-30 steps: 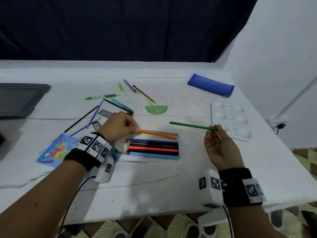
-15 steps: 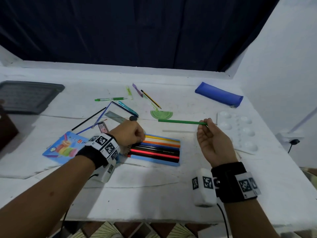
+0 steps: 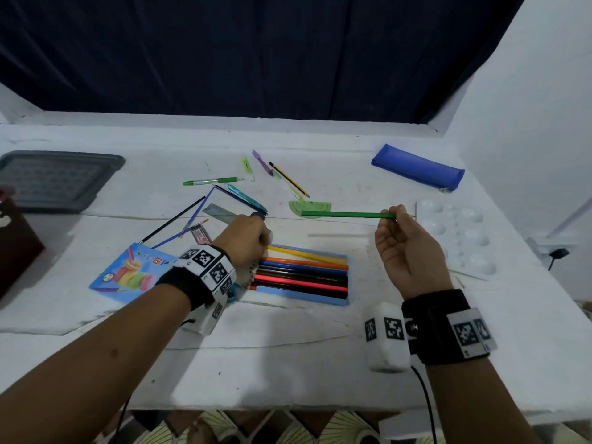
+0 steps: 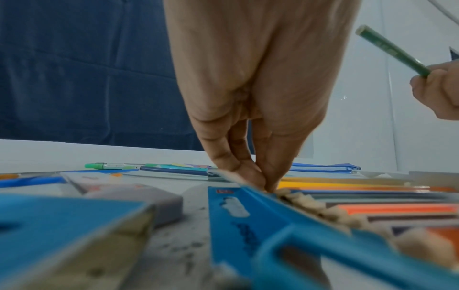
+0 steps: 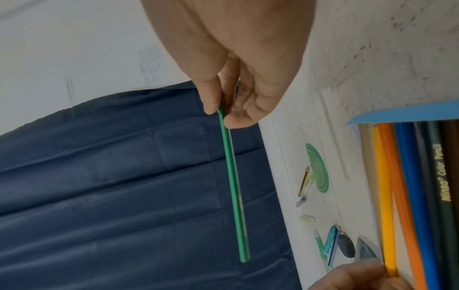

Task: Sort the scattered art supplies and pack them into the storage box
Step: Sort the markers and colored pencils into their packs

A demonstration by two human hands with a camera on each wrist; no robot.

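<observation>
Head view: right of centre, the right hand pinches one end of a long, thin green colour pencil, held level above the white bench.

Left wrist view: left hand's fingertips pinch the yellow pencil at the blue pencil tray.

Right wrist view: the green pencil looks light, stiff and smooth; a mid-shaft grip would steady it.

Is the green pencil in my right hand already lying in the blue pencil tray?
No, the right hand pinches the green pencil by one end in the air, beyond the blue pencil tray.
</observation>
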